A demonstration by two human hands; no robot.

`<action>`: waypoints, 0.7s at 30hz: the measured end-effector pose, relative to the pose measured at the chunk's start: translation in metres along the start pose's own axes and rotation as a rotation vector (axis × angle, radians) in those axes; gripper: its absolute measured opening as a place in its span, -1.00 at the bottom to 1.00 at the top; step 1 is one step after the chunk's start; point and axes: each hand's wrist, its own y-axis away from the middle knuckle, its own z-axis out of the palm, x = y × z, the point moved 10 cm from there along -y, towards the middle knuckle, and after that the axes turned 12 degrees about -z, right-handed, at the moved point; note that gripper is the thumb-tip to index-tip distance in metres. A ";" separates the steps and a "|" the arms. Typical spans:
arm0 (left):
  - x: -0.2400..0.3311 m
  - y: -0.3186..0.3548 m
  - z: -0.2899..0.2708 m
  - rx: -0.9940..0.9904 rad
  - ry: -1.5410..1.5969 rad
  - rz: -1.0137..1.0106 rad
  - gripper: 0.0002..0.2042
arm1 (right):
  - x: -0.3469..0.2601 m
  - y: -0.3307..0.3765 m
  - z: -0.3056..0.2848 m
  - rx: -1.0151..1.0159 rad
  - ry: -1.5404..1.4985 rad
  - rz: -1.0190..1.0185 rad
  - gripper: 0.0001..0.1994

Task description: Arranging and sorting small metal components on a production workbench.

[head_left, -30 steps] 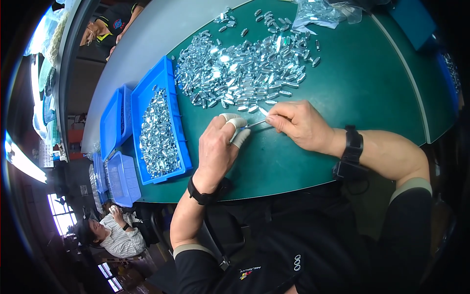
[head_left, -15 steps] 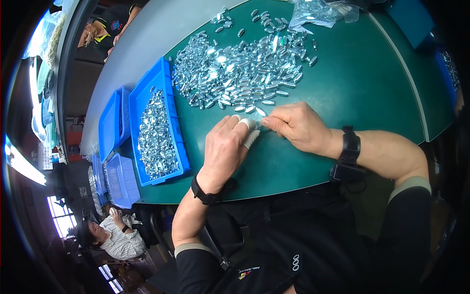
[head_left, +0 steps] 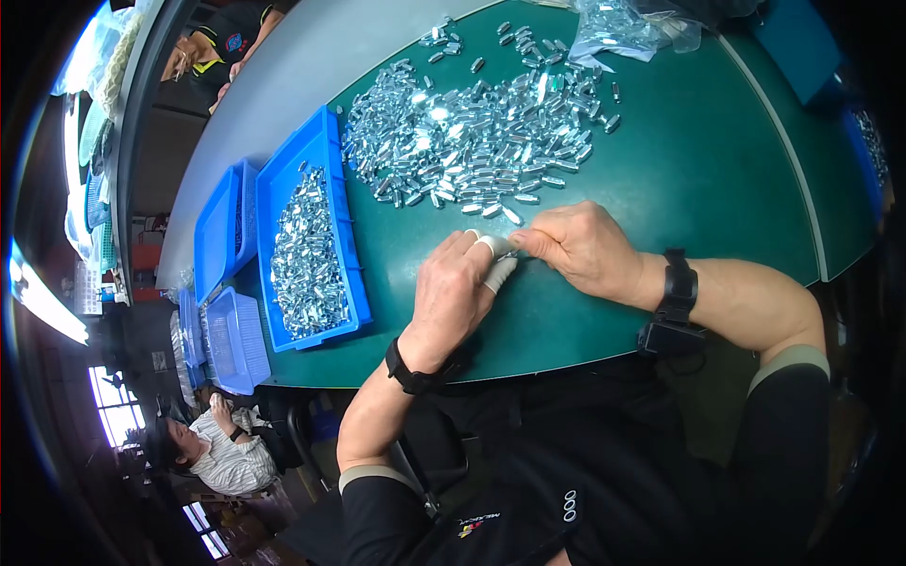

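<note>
A small silver metal piece point(head_left: 511, 251) is pinched between the two hands, just at the place where their fingertips meet, above the green table mat point(head_left: 717, 179). It is almost hidden by the fingers, so its long axis is hard to tell; the little part that shows seems to run from about 9 o'clock to 3 o'clock, across the gap between the hands. Whether it is one piece or two pieces being joined, I cannot tell.

The left hand point(head_left: 460, 292) comes from 7 o'clock of the piece, and the right hand point(head_left: 587, 249) from 3 o'clock. Both are touching it, so no hand is nearer than the other. The left fingers are drawn together around the piece, and two of them wear white finger cots point(head_left: 497, 272). The right thumb and first fingers are closed to a fine pinch on the other end. No hand is spread open.

At 12 o'clock from the hands, very near, lies the big heap of same silver pieces point(head_left: 472, 141), scattered flat on the mat. The closest loose ones are just beside the right knuckles. At 9 o'clock, well apart from the hands, stands a blue tray point(head_left: 332, 217) filled with more such pieces. Further to 9 o'clock are other blue trays point(head_left: 222, 236). At 1 o'clock, at the far edge of the mat, a clear plastic bag point(head_left: 628, 24) with pieces lies.
</note>
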 end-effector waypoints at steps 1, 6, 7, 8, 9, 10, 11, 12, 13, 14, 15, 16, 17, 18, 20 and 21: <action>0.000 0.001 0.000 0.003 0.011 0.002 -0.80 | 0.001 0.000 -0.001 0.005 0.013 0.006 -0.51; 0.003 0.002 0.000 0.064 -0.047 0.030 -0.80 | 0.006 0.001 0.001 -0.046 0.053 0.057 -0.55; 0.005 0.001 0.001 0.066 -0.045 0.040 -0.81 | 0.006 0.001 0.001 -0.046 0.054 0.056 -0.55; 0.007 0.001 0.002 0.068 -0.043 0.051 -0.83 | 0.006 0.000 0.001 -0.053 0.060 0.065 -0.54; 0.008 0.000 0.002 0.069 -0.041 0.061 -0.84 | 0.006 0.000 0.001 -0.061 0.067 0.074 -0.54; 0.009 0.001 0.003 0.070 -0.041 0.062 -0.84 | 0.006 0.000 0.001 -0.069 0.073 0.082 -0.53; 0.008 0.002 0.003 0.075 -0.048 0.058 -0.84 | 0.006 0.000 0.000 -0.068 0.074 0.082 -0.53; 0.008 0.003 0.004 0.081 -0.055 0.054 -0.84 | 0.008 0.000 0.000 -0.083 0.062 0.103 -0.55; 0.008 0.003 0.004 0.087 -0.062 0.049 -0.83 | 0.010 0.000 0.001 -0.098 0.051 0.124 -0.56; 0.008 0.003 0.003 0.088 -0.062 0.049 -0.83 | 0.012 0.001 0.002 -0.113 0.039 0.145 -0.57; 0.008 0.003 0.002 0.093 -0.042 0.036 -0.83 | 0.013 0.001 0.002 -0.114 0.039 0.144 -0.57; 0.007 0.002 0.000 0.098 -0.023 0.023 -0.83 | 0.012 0.001 0.002 -0.098 0.012 0.130 -0.59; 0.006 0.003 -0.002 0.102 -0.002 0.010 -0.82 | 0.011 0.002 0.003 -0.081 -0.014 0.117 -0.60; 0.007 0.003 -0.002 0.102 -0.003 0.009 -0.82 | 0.010 0.002 0.004 -0.065 -0.041 0.105 -0.62; 0.007 0.002 -0.003 0.106 0.005 0.016 -0.81 | 0.008 0.003 0.005 -0.041 -0.037 0.069 -0.63; 0.008 0.001 -0.002 0.108 0.010 0.020 -0.81 | 0.005 0.002 0.005 -0.016 -0.032 0.033 -0.63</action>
